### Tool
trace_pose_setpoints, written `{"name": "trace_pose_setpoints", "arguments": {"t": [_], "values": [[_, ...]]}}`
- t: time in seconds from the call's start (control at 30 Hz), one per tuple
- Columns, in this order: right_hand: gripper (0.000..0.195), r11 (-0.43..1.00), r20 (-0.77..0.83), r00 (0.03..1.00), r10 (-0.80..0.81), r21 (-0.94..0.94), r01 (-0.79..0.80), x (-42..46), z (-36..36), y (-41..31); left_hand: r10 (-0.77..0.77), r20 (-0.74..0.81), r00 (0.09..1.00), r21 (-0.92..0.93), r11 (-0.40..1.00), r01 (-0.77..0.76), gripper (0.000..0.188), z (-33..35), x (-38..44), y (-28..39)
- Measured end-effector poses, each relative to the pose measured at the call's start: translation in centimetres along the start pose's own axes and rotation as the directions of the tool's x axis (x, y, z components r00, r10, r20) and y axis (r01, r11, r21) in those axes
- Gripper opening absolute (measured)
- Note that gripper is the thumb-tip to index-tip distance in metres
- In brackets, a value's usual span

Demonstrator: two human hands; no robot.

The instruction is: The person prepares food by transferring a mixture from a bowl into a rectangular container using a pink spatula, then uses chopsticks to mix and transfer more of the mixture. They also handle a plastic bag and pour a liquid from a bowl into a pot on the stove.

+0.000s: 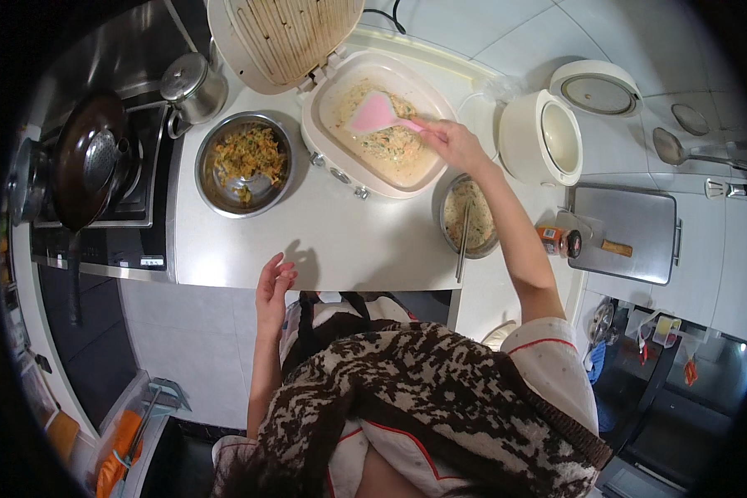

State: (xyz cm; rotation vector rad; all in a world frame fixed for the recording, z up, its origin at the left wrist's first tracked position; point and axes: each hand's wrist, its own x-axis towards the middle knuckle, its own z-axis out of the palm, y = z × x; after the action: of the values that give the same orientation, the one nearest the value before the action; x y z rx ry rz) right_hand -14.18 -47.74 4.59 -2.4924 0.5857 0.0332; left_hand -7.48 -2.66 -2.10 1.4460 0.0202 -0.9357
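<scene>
My right hand point(448, 142) grips the handle of a pink spatula point(375, 113), whose broad blade lies over pale batter with green and orange shreds point(393, 146). That batter spreads across the pan of a cream electric griddle point(383, 187), its ridged lid point(286, 37) tipped back. Below my right forearm a metal bowl point(446, 231) holds more batter, with metal chopsticks point(465, 239) resting in it. My left hand point(277, 283) holds nothing, fingers apart and slightly curled, near the counter's front edge. Left of the griddle stands a steel bowl point(208, 194) with cooked shredded vegetables point(252, 159).
A brown wok point(81, 187) with a skimmer point(99, 159) sits on the cooktop at left, near a lidded steel pot point(193, 93). At right stand a white rice cooker point(523, 140) with its lid up, a jar point(557, 241) and a metal tray point(635, 215).
</scene>
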Motion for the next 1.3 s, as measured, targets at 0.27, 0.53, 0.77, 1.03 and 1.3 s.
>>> {"name": "trace_pose_setpoints", "arguments": {"t": [0.27, 0.53, 0.77, 1.03, 1.3], "values": [[0.033, 0.991, 0.112, 0.991, 0.075, -0.120, -0.061, -1.1, -5.7, 4.0, -0.059, -0.127, 0.990, 0.017, 0.998, 0.062, 0.042, -0.1, -0.9, -0.6], [0.034, 0.848, 0.222, 0.975, 0.021, -0.521, 0.100, -0.2, -9.7, 1.8, 0.007, -0.060, 0.998, -0.037, 0.999, -0.010, 0.042, 2.0, 0.4, -0.5], [0.030, 0.726, 0.285, 0.937, -0.204, -0.598, 0.340, 3.8, -10.4, 2.9, -0.015, -0.071, 0.997, -0.047, 0.999, 0.012, 0.043, 2.7, 0.5, -0.8], [0.033, 0.877, 0.158, 0.987, -0.015, -0.472, 0.089, 2.3, -11.9, 2.2, -0.028, -0.092, 0.995, -0.086, 0.996, 0.021, 0.044, 2.5, 0.2, -1.0], [0.040, 0.961, 0.099, 0.956, 0.276, -0.012, -0.276, -6.5, -2.0, 0.0, 0.070, 0.174, 0.982, 0.043, 0.996, -0.079, 0.041, 5.2, 1.6, 0.7]]}}
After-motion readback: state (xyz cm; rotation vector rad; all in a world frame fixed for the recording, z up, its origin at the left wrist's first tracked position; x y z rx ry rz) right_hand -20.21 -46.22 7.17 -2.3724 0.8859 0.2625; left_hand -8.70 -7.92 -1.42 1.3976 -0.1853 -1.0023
